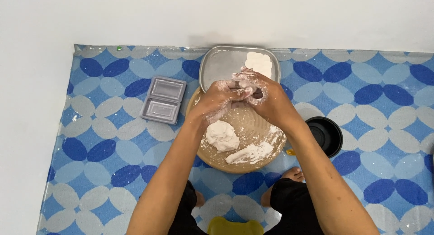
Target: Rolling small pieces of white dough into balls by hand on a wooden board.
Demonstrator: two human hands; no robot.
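A blue patterned mat (113,149) covers the floor, and everything lies on it. At its middle sits a round wooden board (253,126), dusted with flour; take this board as the landmark. Beyond the board, touching its far edge, is a metal tray (219,65) with flat white dough pieces (259,63) laid in its right corner. Left of the board, just beside it, lies an open grey plastic box (162,99) with two compartments. Right of the board, a little apart, stands a black bowl (326,134).

On the board itself, a white dough lump (221,135) rests on the near left part, and a flour heap (250,153) lies just right of it near the front edge.

Over the board's far edge, the left hand (217,101) and right hand (266,92), both floury, are curled closed and pressed together around a small dough bit (244,81), mostly hidden between the fingers.
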